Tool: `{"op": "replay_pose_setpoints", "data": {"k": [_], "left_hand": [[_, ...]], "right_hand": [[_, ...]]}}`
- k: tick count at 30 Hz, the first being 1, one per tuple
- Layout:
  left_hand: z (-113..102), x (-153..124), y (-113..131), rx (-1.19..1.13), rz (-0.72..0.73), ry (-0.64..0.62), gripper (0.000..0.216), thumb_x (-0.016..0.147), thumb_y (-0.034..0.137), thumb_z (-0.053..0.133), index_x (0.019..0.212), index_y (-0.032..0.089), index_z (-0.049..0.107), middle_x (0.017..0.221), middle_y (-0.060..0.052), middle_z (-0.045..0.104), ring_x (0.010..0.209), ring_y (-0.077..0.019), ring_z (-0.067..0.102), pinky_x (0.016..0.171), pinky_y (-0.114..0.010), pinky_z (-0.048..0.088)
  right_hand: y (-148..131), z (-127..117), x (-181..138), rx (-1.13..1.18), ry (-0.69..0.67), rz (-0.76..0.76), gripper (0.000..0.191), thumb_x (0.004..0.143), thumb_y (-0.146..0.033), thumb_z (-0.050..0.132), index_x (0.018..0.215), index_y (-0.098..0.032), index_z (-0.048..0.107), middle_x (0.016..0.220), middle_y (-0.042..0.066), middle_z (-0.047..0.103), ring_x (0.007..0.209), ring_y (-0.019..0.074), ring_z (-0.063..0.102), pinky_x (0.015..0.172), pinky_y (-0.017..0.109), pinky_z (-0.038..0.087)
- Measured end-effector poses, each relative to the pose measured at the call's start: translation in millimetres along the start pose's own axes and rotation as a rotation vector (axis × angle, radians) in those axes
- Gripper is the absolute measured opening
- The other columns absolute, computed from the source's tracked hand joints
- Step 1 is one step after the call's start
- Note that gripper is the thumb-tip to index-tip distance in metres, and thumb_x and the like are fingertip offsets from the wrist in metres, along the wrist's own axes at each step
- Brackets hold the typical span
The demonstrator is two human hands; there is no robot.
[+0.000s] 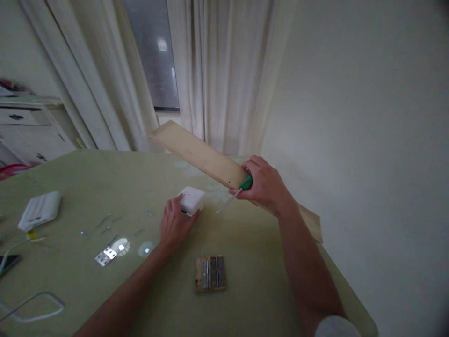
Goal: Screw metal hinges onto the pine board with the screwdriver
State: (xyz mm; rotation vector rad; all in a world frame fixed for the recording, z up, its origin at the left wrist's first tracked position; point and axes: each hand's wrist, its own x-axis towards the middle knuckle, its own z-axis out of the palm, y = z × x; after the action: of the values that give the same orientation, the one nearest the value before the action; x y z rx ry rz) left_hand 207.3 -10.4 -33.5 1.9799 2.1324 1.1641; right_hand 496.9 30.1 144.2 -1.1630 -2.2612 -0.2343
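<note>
My left hand grips a small white square box that rests on the green table. My right hand is closed round the green handle of a screwdriver, whose metal shaft points down and left toward the box, its tip a little to the right of it. A long pale wooden plank lies slantwise behind my right hand, partly hidden by it. In front of me lies a small wooden block with a metal hinge on it.
Another metal hinge, several loose screws and two shiny discs lie at left. A white ribbed device, a white cable and a dark phone sit near the left edge. Curtains, a window and a white cabinet stand beyond.
</note>
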Motion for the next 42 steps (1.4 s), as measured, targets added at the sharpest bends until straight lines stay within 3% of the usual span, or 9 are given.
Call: {"op": "replay_pose_setpoints", "data": {"k": [4,9,15,21,25,32,36,39,42], "left_hand": [[8.5,-4.2,0.3,0.063,0.058,0.014,0.078,0.090,0.056,0.069,0.148,0.014,0.041,0.137,-0.021,0.055,0.128,-0.0420,0.057,0.106,-0.059,0.050],[2.5,-9.0,-4.6,0.042,0.088,0.029,0.075,0.092,0.059,0.066,0.148,0.015,0.042,0.136,-0.020,0.058,0.128,-0.0416,0.057,0.108,-0.058,0.049],[-8.4,-6.7,1.2,-0.067,0.143,0.170,0.071,0.090,0.057,0.070,0.143,0.015,0.048,0.133,-0.020,0.064,0.124,-0.0396,0.061,0.106,-0.055,0.050],[-7.0,-23.8,32.8,-0.016,0.518,-0.033,0.068,0.085,0.053,0.080,0.141,0.021,0.057,0.135,-0.016,0.068,0.124,-0.0365,0.063,0.108,-0.050,0.047],[-1.6,-30.5,48.5,0.052,0.614,-0.114,0.068,0.087,0.052,0.080,0.143,0.021,0.059,0.132,-0.015,0.070,0.120,-0.0362,0.064,0.108,-0.052,0.045],[7.4,-33.2,49.3,0.094,0.590,-0.197,0.077,0.079,0.061,0.087,0.141,0.022,0.062,0.126,-0.014,0.074,0.115,-0.0355,0.067,0.100,-0.049,0.050],[10.8,-32.0,49.6,0.067,0.613,-0.252,0.052,0.089,0.048,0.083,0.132,0.024,0.069,0.117,-0.010,0.077,0.110,-0.0314,0.069,0.096,-0.045,0.053],[5.5,-28.3,43.6,0.050,0.561,-0.181,0.039,0.093,0.045,0.079,0.126,0.026,0.073,0.124,-0.010,0.075,0.116,-0.0317,0.066,0.099,-0.046,0.052],[-2.9,-22.4,27.8,0.130,0.363,-0.064,0.056,0.090,0.056,0.078,0.137,0.026,0.068,0.145,-0.014,0.064,0.128,-0.0397,0.057,0.105,-0.055,0.049]], "right_hand": [[5.5,-1.1,-1.8,-0.038,0.005,-0.007,0.059,0.071,-0.065,0.087,0.102,-0.020,0.065,0.105,0.010,0.065,0.101,0.0304,0.060,0.081,0.041,0.048],[5.7,-3.5,0.2,-0.035,0.011,-0.003,0.059,0.072,-0.066,0.085,0.103,-0.020,0.064,0.105,0.010,0.064,0.101,0.0306,0.059,0.082,0.041,0.048],[1.6,-6.8,2.0,-0.040,0.027,-0.007,0.059,0.070,-0.065,0.087,0.101,-0.020,0.064,0.105,0.010,0.064,0.099,0.0301,0.059,0.081,0.041,0.048],[-0.2,-18.5,-2.1,-0.079,0.065,-0.018,0.057,0.075,-0.067,0.082,0.101,-0.020,0.064,0.103,0.011,0.065,0.096,0.0309,0.060,0.081,0.042,0.050],[-5.6,-25.3,-4.4,-0.078,0.069,-0.020,0.056,0.074,-0.067,0.082,0.102,-0.021,0.065,0.103,0.011,0.065,0.096,0.0316,0.061,0.080,0.043,0.050],[-15.2,-28.6,-4.5,-0.065,0.061,-0.049,0.063,0.073,-0.071,0.083,0.106,-0.020,0.064,0.106,0.011,0.066,0.101,0.0329,0.061,0.085,0.045,0.051],[-16.0,-28.4,-4.0,-0.063,0.049,-0.057,0.066,0.072,-0.071,0.084,0.108,-0.020,0.064,0.107,0.011,0.066,0.103,0.0330,0.062,0.086,0.044,0.051],[-15.7,-28.0,-4.0,-0.064,0.046,-0.057,0.065,0.072,-0.070,0.085,0.107,-0.020,0.064,0.106,0.011,0.066,0.101,0.0323,0.062,0.084,0.043,0.051],[-14.6,-27.9,-4.5,-0.069,0.038,-0.056,0.063,0.072,-0.071,0.084,0.105,-0.020,0.064,0.106,0.011,0.066,0.100,0.0319,0.061,0.082,0.043,0.050]]}}
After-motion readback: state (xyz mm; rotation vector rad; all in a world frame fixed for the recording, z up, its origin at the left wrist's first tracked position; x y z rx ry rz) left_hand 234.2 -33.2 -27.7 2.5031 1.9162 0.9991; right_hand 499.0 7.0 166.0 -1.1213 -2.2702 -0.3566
